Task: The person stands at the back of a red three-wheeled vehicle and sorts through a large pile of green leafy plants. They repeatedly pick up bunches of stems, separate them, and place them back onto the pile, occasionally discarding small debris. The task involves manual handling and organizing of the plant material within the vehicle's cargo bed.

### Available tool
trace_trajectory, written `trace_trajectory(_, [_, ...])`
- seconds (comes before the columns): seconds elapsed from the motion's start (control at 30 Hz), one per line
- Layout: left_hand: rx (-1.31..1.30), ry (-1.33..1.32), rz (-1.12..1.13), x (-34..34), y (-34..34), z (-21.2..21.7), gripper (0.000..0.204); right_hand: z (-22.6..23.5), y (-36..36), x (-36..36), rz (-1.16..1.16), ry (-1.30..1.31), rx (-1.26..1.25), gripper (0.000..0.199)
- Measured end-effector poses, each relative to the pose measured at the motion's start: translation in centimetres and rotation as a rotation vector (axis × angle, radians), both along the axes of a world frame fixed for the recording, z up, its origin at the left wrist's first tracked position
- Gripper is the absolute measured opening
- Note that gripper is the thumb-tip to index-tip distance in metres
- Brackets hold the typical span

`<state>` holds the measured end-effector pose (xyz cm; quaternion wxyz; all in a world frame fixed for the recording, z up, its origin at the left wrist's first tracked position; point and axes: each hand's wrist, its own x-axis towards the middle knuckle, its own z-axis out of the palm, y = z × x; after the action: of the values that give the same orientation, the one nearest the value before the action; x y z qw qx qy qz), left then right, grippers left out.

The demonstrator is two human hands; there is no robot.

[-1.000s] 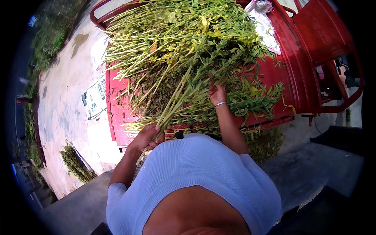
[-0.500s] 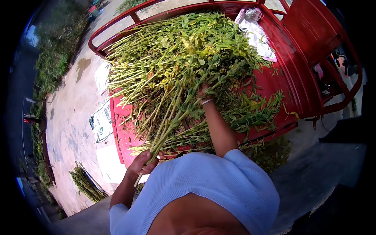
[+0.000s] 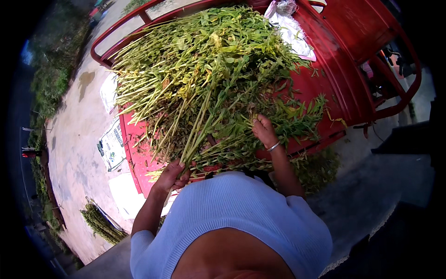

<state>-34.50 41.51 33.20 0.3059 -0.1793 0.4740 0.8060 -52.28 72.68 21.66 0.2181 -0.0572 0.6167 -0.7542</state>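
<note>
A bunch of long green plant stalks point(image 3: 197, 135) slants across the near side of the red truck bed point(image 3: 134, 160). My left hand point(image 3: 173, 176) is wrapped round its pale cut ends. The leafy tops reach away and to the right over the other plants. My right hand point(image 3: 265, 131), with a bracelet at the wrist, is closed on some green leafy bits above the bed; its fingers partly hide them. Beyond both hands lies a large heap of cut stalks point(image 3: 186, 56), stems to the left and leaves to the right. More leafy stalks point(image 3: 302, 118) lie beside my right hand.
Red rails point(image 3: 144, 16) edge the bed's far side. A white sack point(image 3: 290, 32) lies at the far right, by the red front panel point(image 3: 334, 56). Left of the bed are a printed sack point(image 3: 113, 146) and another plant bundle point(image 3: 102, 221) on the concrete ground point(image 3: 74, 158).
My right hand has come out of the foliage, toward me and to the right, and now closes on leafy bits. My left hand keeps hold of the stalks. The whole view has shifted slightly.
</note>
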Motion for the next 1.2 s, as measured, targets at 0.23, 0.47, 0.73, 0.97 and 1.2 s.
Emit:
trace_trajectory(0.23, [-0.574, 0.193, -0.182, 2.0, -0.5, -1.8, 0.021, -3.0, 28.9, 9.4, -0.403, 0.143, 1.069, 0.03])
trace_trajectory(0.47, [-0.774, 0.369, -0.252, 5.6, 0.2, -2.0, 0.037, -14.1, 25.2, 10.3, -0.348, -0.067, 1.202, 0.076])
trace_trajectory(0.73, [-1.108, 0.505, -0.218, 10.9, -1.6, -1.9, 0.043, -5.8, -7.9, -2.4, -0.043, -0.587, -0.774, 0.096])
trace_trajectory(0.97, [-1.318, 0.455, -0.157, 15.1, -2.9, -4.6, 0.044, 6.0, -13.0, -4.5, 0.103, -0.174, -1.091, 0.077])
trace_trajectory(1.2, [-1.368, 0.474, -0.281, 10.3, -1.6, -8.8, 0.045, 1.2, -4.7, -4.4, -0.064, -0.178, -0.821, 0.048])
